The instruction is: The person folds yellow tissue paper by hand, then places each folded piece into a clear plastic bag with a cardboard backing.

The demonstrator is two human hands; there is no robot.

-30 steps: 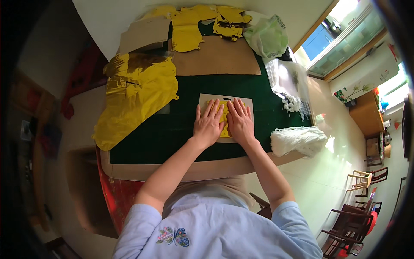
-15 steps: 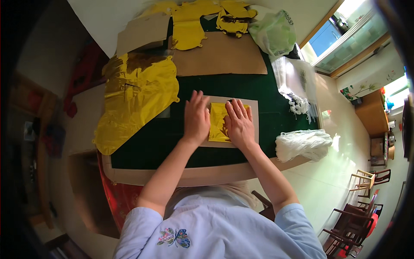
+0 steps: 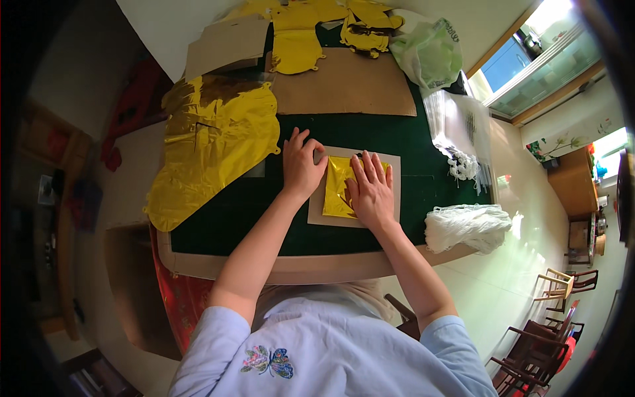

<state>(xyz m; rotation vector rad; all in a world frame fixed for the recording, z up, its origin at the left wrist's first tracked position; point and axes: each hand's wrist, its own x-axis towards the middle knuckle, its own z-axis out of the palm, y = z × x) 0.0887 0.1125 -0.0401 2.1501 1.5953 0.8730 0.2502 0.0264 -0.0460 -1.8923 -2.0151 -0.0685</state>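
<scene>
A folded piece of shiny yellow foil (image 3: 337,192) lies on a small sheet of brown cardboard (image 3: 317,215) on the green tabletop. My right hand (image 3: 372,192) rests flat on the foil's right part, fingers stretched away from me. My left hand (image 3: 303,165) is at the foil's upper left edge, over the cardboard's border. Its thumb and forefinger curl toward each other in a pinch, while other fingers point up. Whatever may be between the tips is too small to make out. A large flat yellow foil balloon (image 3: 218,149) spreads to the left of my left hand.
Behind lie a big cardboard sheet (image 3: 350,89), more yellow foil balloons (image 3: 294,49), and further cardboard (image 3: 228,46). Along the right are a pale green plastic bag (image 3: 430,53), clear plastic sleeves (image 3: 456,119) and a bundle of white string (image 3: 466,225) at the table's edge (image 3: 331,268).
My left hand has gone from spread, blurred fingers to a curled thumb and forefinger at the foil's edge. My right hand stays flat on the foil. The whole view has shifted slightly.
</scene>
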